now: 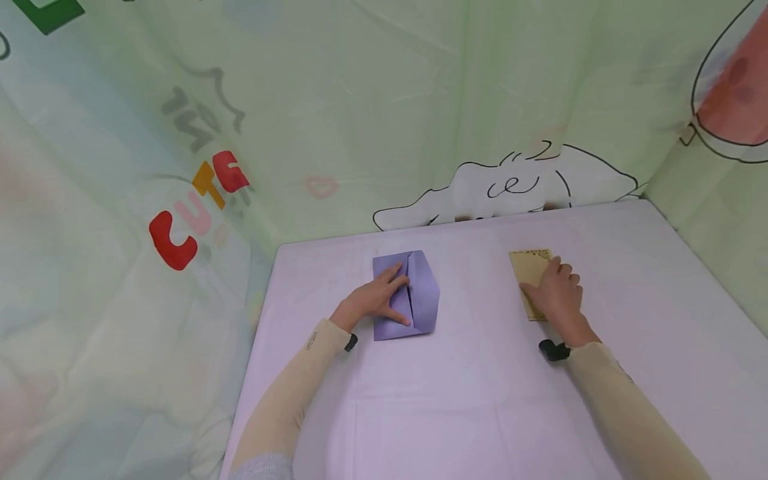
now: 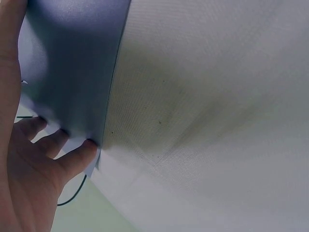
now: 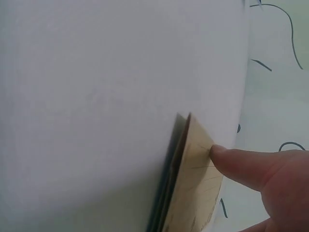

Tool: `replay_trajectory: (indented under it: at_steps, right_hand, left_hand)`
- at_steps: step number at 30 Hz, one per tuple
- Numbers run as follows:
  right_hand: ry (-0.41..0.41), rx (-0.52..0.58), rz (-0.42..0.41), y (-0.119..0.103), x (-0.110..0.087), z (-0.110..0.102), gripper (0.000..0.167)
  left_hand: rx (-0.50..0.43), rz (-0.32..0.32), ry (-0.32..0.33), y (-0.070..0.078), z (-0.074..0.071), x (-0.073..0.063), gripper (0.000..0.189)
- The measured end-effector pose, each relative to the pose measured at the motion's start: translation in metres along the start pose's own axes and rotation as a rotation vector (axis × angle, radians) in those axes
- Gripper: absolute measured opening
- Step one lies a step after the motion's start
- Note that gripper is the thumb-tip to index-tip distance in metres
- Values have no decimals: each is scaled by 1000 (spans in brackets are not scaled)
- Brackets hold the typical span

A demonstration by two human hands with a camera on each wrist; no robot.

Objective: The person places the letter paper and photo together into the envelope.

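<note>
A purple paper envelope (image 1: 426,293) lies left of the middle of the table, its pointed flap turned to the right. On it rests my left hand (image 1: 378,297), fingers spread across its face; in the left wrist view, several fingertips touch the envelope (image 2: 72,63) near its edge. Farther right is a yellowish card (image 1: 531,267) with dark printing along its top. My right hand (image 1: 559,293) grips it across its width, thumb at the left edge and fingers at the right. The right wrist view shows the thumb (image 3: 241,166) against the card (image 3: 195,179), which looks layered.
A pale pinkish cloth covers the table (image 1: 444,413). Behind it hangs a light green curtain (image 1: 360,120) with cartoon drawings and coloured letters, which also encloses the left and right sides. Each wrist carries a small black device (image 1: 553,351).
</note>
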State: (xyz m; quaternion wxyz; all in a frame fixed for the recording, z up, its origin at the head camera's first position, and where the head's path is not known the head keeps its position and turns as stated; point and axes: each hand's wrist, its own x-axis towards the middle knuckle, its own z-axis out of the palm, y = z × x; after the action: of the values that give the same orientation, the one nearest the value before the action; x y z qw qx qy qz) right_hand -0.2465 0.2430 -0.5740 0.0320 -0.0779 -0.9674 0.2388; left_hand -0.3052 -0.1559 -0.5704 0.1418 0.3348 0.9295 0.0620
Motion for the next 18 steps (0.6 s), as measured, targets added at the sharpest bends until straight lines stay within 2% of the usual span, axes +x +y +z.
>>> replay_trajectory:
  at_steps: [9, 18]
  right_hand:
    - [-79, 41, 50, -2, 2, -6, 94]
    - [-98, 39, 47, 3, 6, -10, 94]
  left_hand:
    - [-6, -8, -3, 2, -3, 0, 96]
    - [-4, -7, -10, 2, -2, -1, 95]
